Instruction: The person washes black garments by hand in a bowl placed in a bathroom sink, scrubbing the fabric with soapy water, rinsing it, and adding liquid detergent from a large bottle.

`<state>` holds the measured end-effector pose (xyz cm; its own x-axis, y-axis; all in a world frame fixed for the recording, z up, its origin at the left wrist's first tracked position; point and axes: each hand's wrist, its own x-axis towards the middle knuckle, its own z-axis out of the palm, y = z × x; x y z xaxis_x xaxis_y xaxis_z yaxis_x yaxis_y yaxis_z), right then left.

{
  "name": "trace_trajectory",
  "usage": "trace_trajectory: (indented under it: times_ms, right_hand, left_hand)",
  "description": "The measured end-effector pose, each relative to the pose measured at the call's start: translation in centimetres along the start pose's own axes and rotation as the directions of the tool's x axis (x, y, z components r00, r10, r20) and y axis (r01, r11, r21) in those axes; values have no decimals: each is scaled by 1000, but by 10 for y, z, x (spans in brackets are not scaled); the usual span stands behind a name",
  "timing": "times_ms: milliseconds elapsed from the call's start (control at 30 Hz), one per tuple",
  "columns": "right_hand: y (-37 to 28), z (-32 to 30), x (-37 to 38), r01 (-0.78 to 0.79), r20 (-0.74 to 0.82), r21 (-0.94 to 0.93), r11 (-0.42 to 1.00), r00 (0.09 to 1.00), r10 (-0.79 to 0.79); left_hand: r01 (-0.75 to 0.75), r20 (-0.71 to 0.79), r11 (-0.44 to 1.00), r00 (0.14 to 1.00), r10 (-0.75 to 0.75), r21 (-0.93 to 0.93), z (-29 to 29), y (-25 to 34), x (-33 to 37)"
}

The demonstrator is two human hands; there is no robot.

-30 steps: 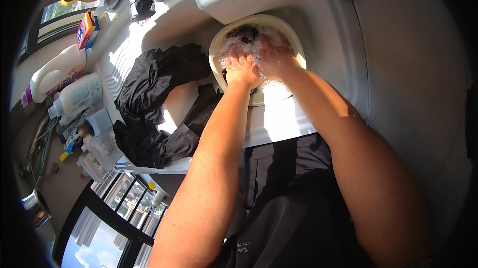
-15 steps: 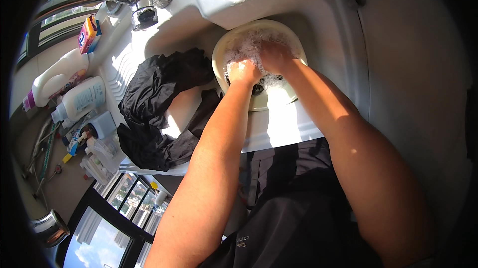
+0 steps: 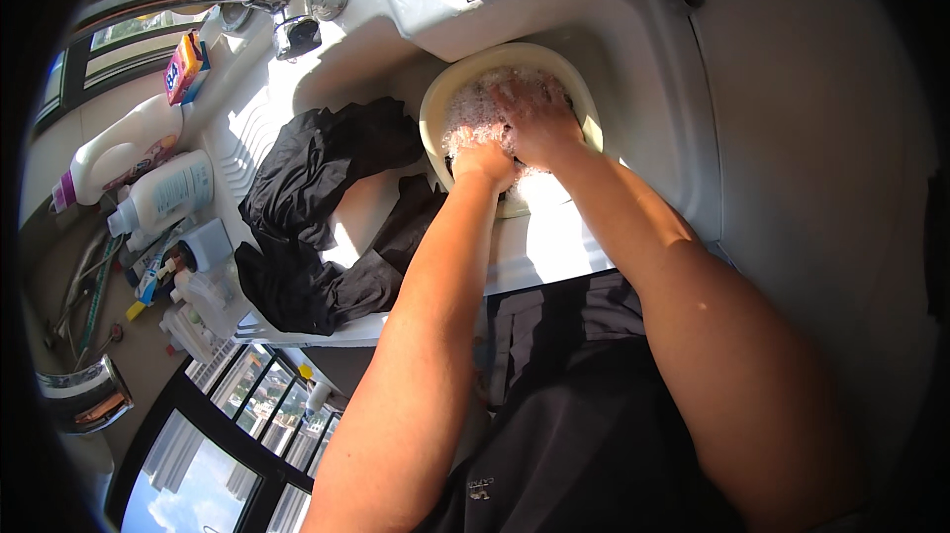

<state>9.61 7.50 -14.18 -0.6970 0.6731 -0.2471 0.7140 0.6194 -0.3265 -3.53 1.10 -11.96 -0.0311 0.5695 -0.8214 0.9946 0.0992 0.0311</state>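
Observation:
A cream-coloured basin (image 3: 432, 127) full of soapy water stands in the white sink. White suds (image 3: 473, 107) cover most of the water, and small dark patches show at the edges of the foam. Both my hands reach into the basin, close beside each other. My left hand (image 3: 483, 161) is sunk in the suds up to near the wrist, so its fingers are hidden. Just right of it, my right hand (image 3: 542, 127) lies further forward, its back wet and its fingertips lost in the foam. What either one holds is hidden.
Crumpled black garments (image 3: 317, 172) lie across the sink's left side and ribbed washboard. A chrome tap (image 3: 297, 33) juts over the back left. Along the left ledge stand white detergent bottles (image 3: 168, 192), an orange and purple box (image 3: 185, 68) and smaller containers. A window is at lower left.
My right hand has shifted slightly left and back toward me, with more of its back showing above the suds. My left hand stays near the same place, slightly lower.

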Motion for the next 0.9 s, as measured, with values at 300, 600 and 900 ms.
trace_trajectory:
  times_ms: [300,600,900]
  right_hand:
    - [11,9,31,23,173,161,987,983,-52]
    - [6,-39,45,-129,453,199,972,891,25]
    - [-13,-49,-29,-306,163,52,951,942,294]
  left_hand:
    - [123,17,992,992,-123,27,-4,-4,26]
    - [213,75,952,977,-201,-222,-67,0,2]
    - [154,-393,972,894,-215,-179,-5,22,-31]
